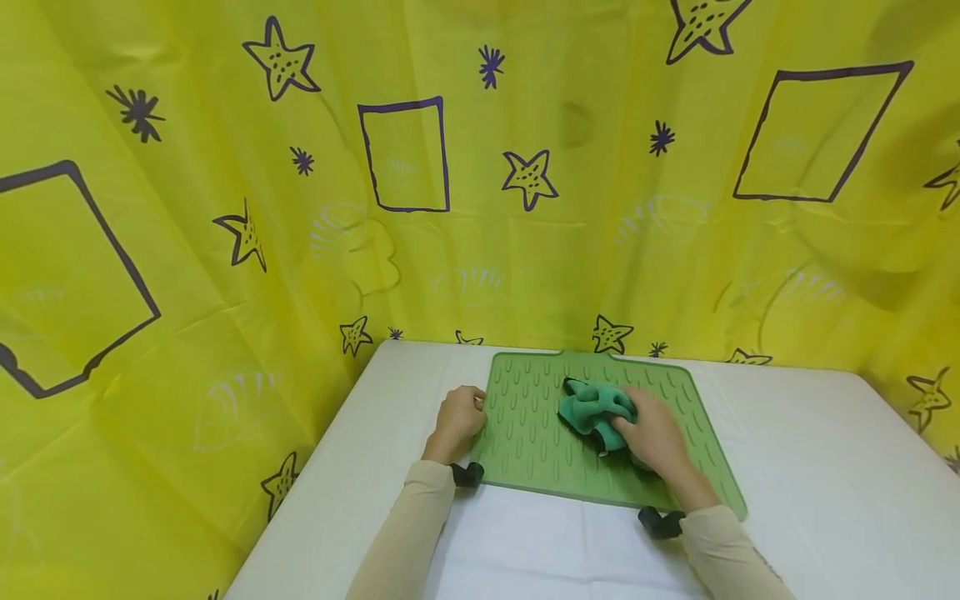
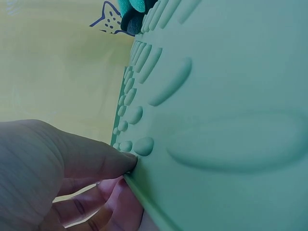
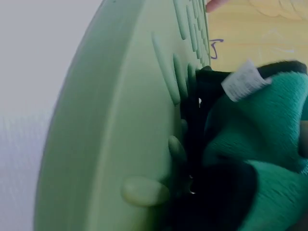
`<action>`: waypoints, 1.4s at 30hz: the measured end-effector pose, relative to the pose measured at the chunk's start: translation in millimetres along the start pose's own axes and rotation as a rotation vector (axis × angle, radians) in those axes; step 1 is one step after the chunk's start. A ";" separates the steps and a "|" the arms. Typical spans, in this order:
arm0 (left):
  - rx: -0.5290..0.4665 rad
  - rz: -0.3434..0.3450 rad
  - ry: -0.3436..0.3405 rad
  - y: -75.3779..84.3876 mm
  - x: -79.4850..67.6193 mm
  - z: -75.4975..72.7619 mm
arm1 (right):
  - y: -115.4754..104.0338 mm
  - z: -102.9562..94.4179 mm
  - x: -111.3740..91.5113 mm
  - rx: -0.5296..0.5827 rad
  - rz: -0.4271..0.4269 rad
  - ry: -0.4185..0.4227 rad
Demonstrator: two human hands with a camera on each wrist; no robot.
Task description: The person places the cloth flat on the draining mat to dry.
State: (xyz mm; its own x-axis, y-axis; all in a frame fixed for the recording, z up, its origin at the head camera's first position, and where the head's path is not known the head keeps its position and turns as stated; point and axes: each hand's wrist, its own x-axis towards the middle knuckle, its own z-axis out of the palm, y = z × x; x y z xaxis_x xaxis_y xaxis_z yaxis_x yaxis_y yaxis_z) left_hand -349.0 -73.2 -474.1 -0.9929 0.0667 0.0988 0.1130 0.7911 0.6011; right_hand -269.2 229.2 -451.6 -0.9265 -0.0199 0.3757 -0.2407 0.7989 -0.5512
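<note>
On a white counter (image 1: 322, 517), the left hand (image 1: 459, 417) pinched the edge of a ridged green mat (image 1: 525, 442), apparently steadying it, while the right hand (image 1: 656, 429) gripped a bunched teal cloth (image 1: 596, 406) on top.

Teal-green cloth (image 3: 262, 122) with black edging (image 3: 224, 187) and 1 white tag (image 3: 244, 82) against a bumpy green mat (image 3: 115, 120).

The green rectangular mat (image 1: 525, 433) is uniform in colour and patterned with rows of raised elongated ovals; the crumpled teal-green fleecy cloth (image 1: 592, 408) shows black edging and a small white fabric label (image 3: 243, 83). The yellow draped curtain (image 1: 465, 258) bears dark purple dotted stars, spiky bursts and four-sided outlines, plus pale fish-like line motifs. The flat tabletop (image 1: 795, 450) is plain white, the long fabric sleeves (image 1: 408, 533) beige.
</note>
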 end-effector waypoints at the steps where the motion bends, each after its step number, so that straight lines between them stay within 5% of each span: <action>1: -0.001 0.000 -0.001 0.0 -0.1 0.1 | 0.4 0.5 -0.4 -0.004 -0.003 -0.021; 19: -0.006 0.014 0.008 -1.7 0.5 -0.4 | -0.9 8.1 -5.1 0.001 -0.065 -0.308; 27: -0.042 0.020 -0.012 -1.1 -0.9 -3.0 | 4.7 5.2 -6.5 0.045 -0.081 -0.340; 37: -0.098 0.128 0.080 11.2 -1.4 -9.0 | 24.6 -32.8 -3.2 0.250 -0.042 -0.398; 42: -0.160 0.210 0.063 23.1 -2.9 -5.9 | 35.1 -52.5 -1.5 0.198 -0.010 -0.332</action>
State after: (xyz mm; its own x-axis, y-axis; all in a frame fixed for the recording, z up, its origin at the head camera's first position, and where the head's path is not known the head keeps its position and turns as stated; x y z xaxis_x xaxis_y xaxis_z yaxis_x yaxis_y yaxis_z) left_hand -343.3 -58.7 -455.9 -0.9432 0.1779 0.2807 0.3262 0.6572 0.6795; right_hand -261.1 288.8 -432.4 -0.9592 -0.2467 0.1382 -0.2715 0.6668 -0.6940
